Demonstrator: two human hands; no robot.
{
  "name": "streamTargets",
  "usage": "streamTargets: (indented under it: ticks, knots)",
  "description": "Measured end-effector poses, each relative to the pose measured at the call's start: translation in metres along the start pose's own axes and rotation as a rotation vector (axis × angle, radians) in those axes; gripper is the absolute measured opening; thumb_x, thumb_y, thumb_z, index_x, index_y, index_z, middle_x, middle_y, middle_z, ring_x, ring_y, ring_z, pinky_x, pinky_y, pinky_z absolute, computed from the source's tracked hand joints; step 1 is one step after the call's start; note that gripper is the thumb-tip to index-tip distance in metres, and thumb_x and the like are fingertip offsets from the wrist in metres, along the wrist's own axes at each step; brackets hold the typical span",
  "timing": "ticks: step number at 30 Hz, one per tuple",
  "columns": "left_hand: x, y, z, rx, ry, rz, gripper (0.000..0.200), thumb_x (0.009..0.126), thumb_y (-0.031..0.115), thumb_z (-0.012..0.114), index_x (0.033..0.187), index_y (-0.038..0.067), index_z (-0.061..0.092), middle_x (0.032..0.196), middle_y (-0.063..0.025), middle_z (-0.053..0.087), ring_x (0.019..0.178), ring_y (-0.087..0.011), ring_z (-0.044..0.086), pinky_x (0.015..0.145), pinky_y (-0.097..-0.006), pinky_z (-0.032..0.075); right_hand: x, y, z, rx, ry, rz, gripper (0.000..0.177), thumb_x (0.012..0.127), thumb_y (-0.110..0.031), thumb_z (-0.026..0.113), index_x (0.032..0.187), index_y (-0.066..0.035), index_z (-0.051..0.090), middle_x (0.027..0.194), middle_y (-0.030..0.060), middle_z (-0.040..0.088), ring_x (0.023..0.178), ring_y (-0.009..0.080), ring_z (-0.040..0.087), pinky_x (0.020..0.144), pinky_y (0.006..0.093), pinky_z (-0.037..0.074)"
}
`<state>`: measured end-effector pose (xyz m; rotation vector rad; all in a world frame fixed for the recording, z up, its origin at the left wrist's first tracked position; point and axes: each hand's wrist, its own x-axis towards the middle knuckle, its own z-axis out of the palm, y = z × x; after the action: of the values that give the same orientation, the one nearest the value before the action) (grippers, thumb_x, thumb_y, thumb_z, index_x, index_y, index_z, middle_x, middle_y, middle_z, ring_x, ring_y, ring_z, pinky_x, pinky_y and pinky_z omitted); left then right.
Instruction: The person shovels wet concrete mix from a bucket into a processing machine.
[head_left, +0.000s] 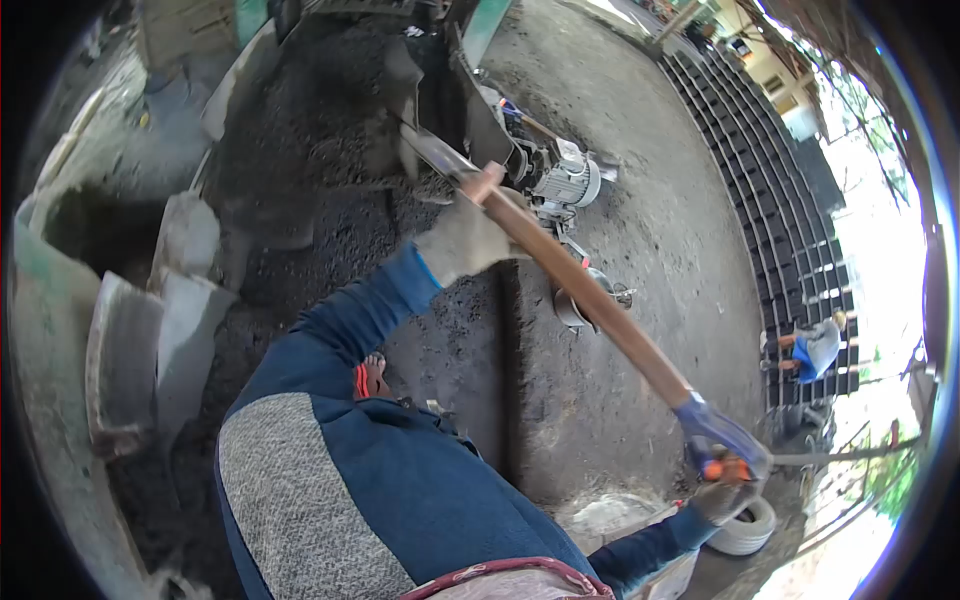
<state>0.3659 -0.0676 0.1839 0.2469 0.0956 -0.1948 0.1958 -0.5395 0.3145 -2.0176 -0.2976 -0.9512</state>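
A long shovel (600, 300) with a wooden shaft slants across my view, its blade up at the left and its blue handle down at the right. My left hand (468, 238), in a pale glove, is wrapped round the lower shaft close to the blade. At the far end my right hand (728, 497), gloved too, is closed on the handle's grip, where some orange shows. Beyond the blade lies dark, loose, soil-like material (320, 130). The blade overlaps the edge of a dark metal housing in this view.
An electric motor (568, 186) stands by the housing, with a bucket (582, 305) nearer me. Rows of dark blocks (740, 170) line the right side, where a person (818, 348) bends. A tyre (745, 530) lies at lower right; broken slabs (125, 360) stand left.
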Motion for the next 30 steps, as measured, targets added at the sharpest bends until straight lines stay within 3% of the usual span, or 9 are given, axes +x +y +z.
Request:
streamTargets:
  ticks: [3, 9, 11, 16, 17, 20, 26, 27, 30]
  knots:
    - [-0.013, -0.047, -0.003, 0.178, -0.354, 0.045, 0.072, 0.092, 0.068, 0.046, 0.113, 0.0, 0.056, 0.111, -0.0211, 0.063, 0.107, -0.0367, 0.06, 0.095, -0.0569, 0.045, 0.078, 0.003, -0.057, -0.628, 0.338, -0.525, 0.04, 0.095, -0.038, 0.061, 0.1, 0.001, 0.065, 0.093, 0.0086, 0.067, 0.076, 0.0187, 0.065, 0.067, 0.0313, 0.054]
    - [-0.036, -0.078, -0.011, 0.383, -0.691, 0.243, 0.087, 0.086, 0.076, 0.046, 0.116, -0.005, 0.056, 0.108, -0.0199, 0.064, 0.101, -0.0307, 0.062, 0.088, -0.0446, 0.047, 0.246, -0.119, -0.057, -0.389, 0.536, -1.102, 0.015, 0.091, -0.022, 0.067, 0.096, -0.008, 0.068, 0.091, 0.0032, 0.069, 0.075, 0.0133, 0.065, 0.07, 0.0276, 0.053]
    - [-0.055, -0.063, 0.004, 0.36, -0.67, 0.415, 0.096, 0.082, 0.085, 0.042, 0.111, -0.004, 0.06, 0.098, -0.0146, 0.066, 0.084, -0.0219, 0.063, 0.072, -0.0346, 0.048, 0.273, -0.183, 0.008, -0.471, 0.531, -1.369, 0.016, 0.092, -0.022, 0.065, 0.095, -0.006, 0.066, 0.088, 0.0047, 0.066, 0.072, 0.0137, 0.063, 0.065, 0.0278, 0.05]
    - [-0.036, 0.056, -0.012, 0.661, -0.234, 0.611, 0.072, 0.082, 0.069, 0.055, 0.104, 0.0, 0.061, 0.094, -0.0128, 0.064, 0.087, -0.0267, 0.06, 0.082, -0.0433, 0.046, 0.258, -0.305, 0.176, -0.603, 0.499, -2.019, 0.02, 0.097, -0.02, 0.058, 0.093, -0.001, 0.06, 0.082, 0.0083, 0.06, 0.064, 0.0148, 0.056, 0.054, 0.0284, 0.043]
    - [-0.024, 0.088, -0.028, 0.422, -0.239, 0.559, 0.069, 0.082, 0.066, 0.055, 0.101, 0.0, 0.061, 0.091, -0.013, 0.063, 0.086, -0.0272, 0.059, 0.083, -0.0441, 0.046, 0.244, -0.304, 0.2, -0.587, 0.499, -2.007, 0.021, 0.098, -0.02, 0.057, 0.093, 0.0, 0.059, 0.08, 0.009, 0.058, 0.062, 0.015, 0.055, 0.052, 0.0286, 0.042]
    - [0.01, 0.178, -0.092, -0.099, -0.257, 0.493, 0.059, 0.083, 0.059, 0.056, 0.092, 0.001, 0.061, 0.085, -0.0136, 0.06, 0.083, -0.0286, 0.057, 0.084, -0.0464, 0.045, 0.152, -0.242, 0.265, -0.213, 0.099, -1.201, 0.018, 0.089, -0.016, 0.067, 0.096, 0.001, 0.064, 0.086, 0.0102, 0.065, 0.073, 0.0196, 0.063, 0.061, 0.032, 0.049]
    - [0.063, 0.226, -0.125, -0.199, 0.21, 0.421, 0.045, 0.084, 0.047, 0.058, 0.076, 0.002, 0.057, 0.072, -0.0118, 0.052, 0.075, -0.0284, 0.051, 0.081, -0.0443, 0.044, 0.06, -0.115, 0.33, -0.046, 0.038, -0.497, 0.013, 0.082, -0.004, 0.073, 0.091, -0.002, 0.064, 0.083, 0.0095, 0.066, 0.074, 0.0177, 0.064, 0.064, 0.0289, 0.052]
    - [0.08, 0.238, -0.148, -0.13, 0.192, 0.437, 0.045, 0.085, 0.049, 0.058, 0.089, 0.004, 0.056, 0.08, -0.0113, 0.056, 0.079, -0.0346, 0.055, 0.086, -0.0545, 0.044, 0.047, -0.087, 0.337, -0.047, 0.06, -0.434, 0.014, 0.08, -0.003, 0.074, 0.09, -0.001, 0.064, 0.084, 0.0095, 0.066, 0.077, 0.0182, 0.064, 0.068, 0.03, 0.052]
    - [0.114, 0.238, -0.16, -0.261, 0.09, 0.441, 0.02, 0.094, 0.024, 0.058, 0.088, 0.007, 0.048, 0.071, -0.0063, 0.048, 0.068, -0.0261, 0.054, 0.069, -0.0434, 0.048, 0.004, 0.05, 0.358, -0.208, 0.061, -0.092, 0.009, 0.085, -0.009, 0.066, 0.087, 0.0, 0.063, 0.085, 0.0085, 0.066, 0.074, 0.0199, 0.062, 0.067, 0.0345, 0.05]
